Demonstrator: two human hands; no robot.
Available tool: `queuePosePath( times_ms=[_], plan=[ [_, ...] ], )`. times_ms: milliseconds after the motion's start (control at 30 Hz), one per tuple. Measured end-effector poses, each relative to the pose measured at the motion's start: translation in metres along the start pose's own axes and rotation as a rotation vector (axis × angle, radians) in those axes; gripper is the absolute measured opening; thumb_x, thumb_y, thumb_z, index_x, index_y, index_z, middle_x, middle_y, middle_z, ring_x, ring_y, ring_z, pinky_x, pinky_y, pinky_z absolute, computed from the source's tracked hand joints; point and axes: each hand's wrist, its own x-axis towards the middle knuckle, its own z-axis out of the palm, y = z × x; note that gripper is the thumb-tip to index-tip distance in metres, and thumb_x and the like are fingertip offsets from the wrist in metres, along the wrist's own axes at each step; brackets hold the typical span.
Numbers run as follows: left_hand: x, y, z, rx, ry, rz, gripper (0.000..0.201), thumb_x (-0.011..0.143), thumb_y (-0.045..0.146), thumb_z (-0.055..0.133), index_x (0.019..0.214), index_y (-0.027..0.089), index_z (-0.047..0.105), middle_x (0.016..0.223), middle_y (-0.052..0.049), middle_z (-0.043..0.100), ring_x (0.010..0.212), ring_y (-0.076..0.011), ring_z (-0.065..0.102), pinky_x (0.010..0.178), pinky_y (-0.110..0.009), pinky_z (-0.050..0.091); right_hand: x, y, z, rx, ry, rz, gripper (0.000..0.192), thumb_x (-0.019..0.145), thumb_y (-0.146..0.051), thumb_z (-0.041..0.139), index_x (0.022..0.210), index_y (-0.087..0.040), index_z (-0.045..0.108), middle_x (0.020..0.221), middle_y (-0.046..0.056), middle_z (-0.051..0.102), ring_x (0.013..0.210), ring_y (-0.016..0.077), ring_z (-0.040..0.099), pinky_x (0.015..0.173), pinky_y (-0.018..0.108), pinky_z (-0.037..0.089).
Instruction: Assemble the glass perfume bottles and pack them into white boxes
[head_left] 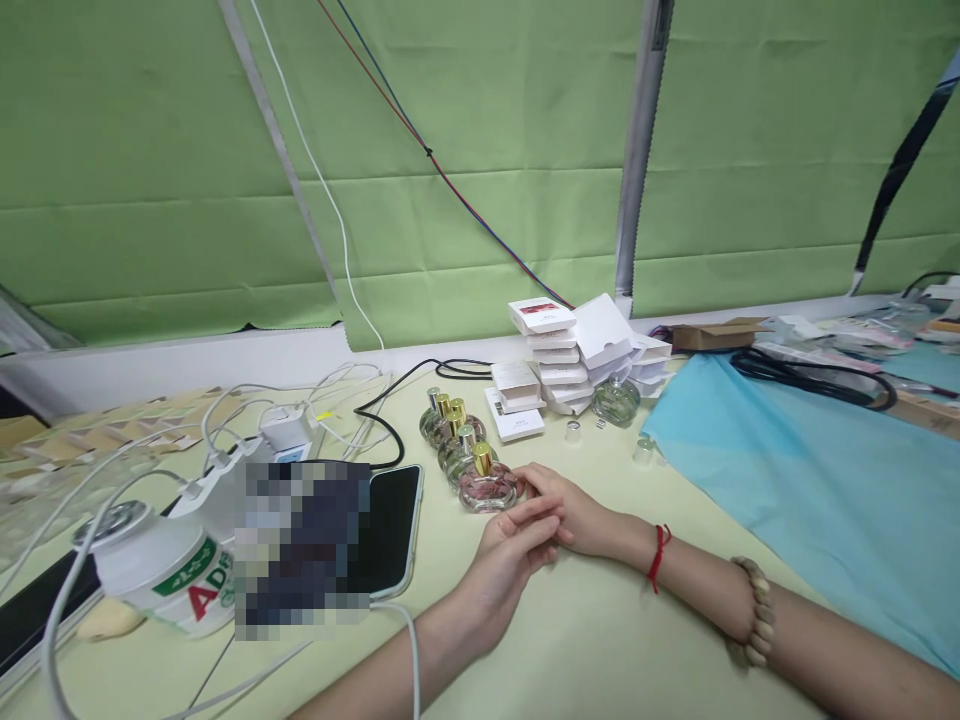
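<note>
Both hands resting together by nearest perfume bottle (486,487); left hand (504,562) fingers loosely curled, gripping nothing; right hand (568,512) fingertips touching bottle; four bottles capped, one bottle (616,400) sitting uncapped, loose caps (573,431) lying nearby.

The bench (600,640) lies bare along its near edge, in front of the two resting hands. Toward the far edge a row of perfume bottles (461,455) and a stack of small white boxes (570,365) block the middle. The left side is crowded (phone (394,525), white jar (161,580), tangled cables (225,420)). A blue sheet (810,500) covers the right side, lying flat.
</note>
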Motion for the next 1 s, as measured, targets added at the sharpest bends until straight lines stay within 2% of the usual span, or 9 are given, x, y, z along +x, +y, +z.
queuePosePath(
  times_ms=[133, 300, 500, 667, 1000],
  plan=[
    [-0.001, 0.003, 0.003, 0.000, -0.011, 0.008, 0.023, 0.072, 0.031, 0.068, 0.081, 0.010, 0.067, 0.073, -0.009, 0.064, 0.071, -0.0107, 0.054, 0.062, -0.018, 0.038, -0.001, 0.001, 0.001, -0.003, -0.014, 0.007, 0.044, 0.068, -0.011, 0.055, 0.111, -0.014, 0.047, 0.101, 0.008, 0.053, 0.090, 0.0188, 0.051, 0.079, 0.034, 0.043],
    [-0.002, 0.003, 0.003, 0.011, -0.011, 0.000, 0.024, 0.070, 0.032, 0.069, 0.078, 0.010, 0.066, 0.072, -0.009, 0.064, 0.071, -0.0106, 0.054, 0.062, -0.018, 0.037, -0.001, -0.003, -0.002, -0.006, -0.027, -0.005, 0.051, 0.065, -0.009, 0.056, 0.115, -0.015, 0.046, 0.103, 0.009, 0.053, 0.090, 0.0190, 0.051, 0.080, 0.034, 0.043],
    [-0.001, 0.000, 0.000, -0.046, -0.011, 0.004, 0.019, 0.069, 0.029, 0.070, 0.078, 0.013, 0.066, 0.077, -0.007, 0.064, 0.075, -0.0126, 0.057, 0.064, -0.020, 0.038, -0.001, 0.003, 0.000, -0.015, -0.015, -0.016, 0.046, 0.066, -0.011, 0.055, 0.111, -0.014, 0.047, 0.100, 0.008, 0.053, 0.088, 0.0183, 0.051, 0.079, 0.033, 0.043],
    [0.001, -0.002, -0.002, -0.013, -0.004, -0.005, 0.020, 0.068, 0.028, 0.071, 0.079, 0.012, 0.067, 0.078, -0.009, 0.066, 0.077, -0.0123, 0.056, 0.065, -0.019, 0.038, 0.000, 0.007, 0.001, -0.029, -0.012, -0.026, 0.051, 0.064, -0.013, 0.057, 0.113, -0.012, 0.046, 0.097, 0.008, 0.052, 0.083, 0.0176, 0.051, 0.074, 0.032, 0.044],
    [0.000, 0.000, 0.000, -0.035, 0.009, -0.002, 0.019, 0.070, 0.029, 0.069, 0.080, 0.012, 0.067, 0.078, -0.009, 0.065, 0.078, -0.0133, 0.057, 0.066, -0.020, 0.039, 0.000, 0.012, 0.003, -0.031, -0.004, -0.065, 0.051, 0.067, -0.012, 0.057, 0.117, -0.017, 0.045, 0.103, 0.007, 0.053, 0.091, 0.0180, 0.050, 0.081, 0.033, 0.042]
  ],
)
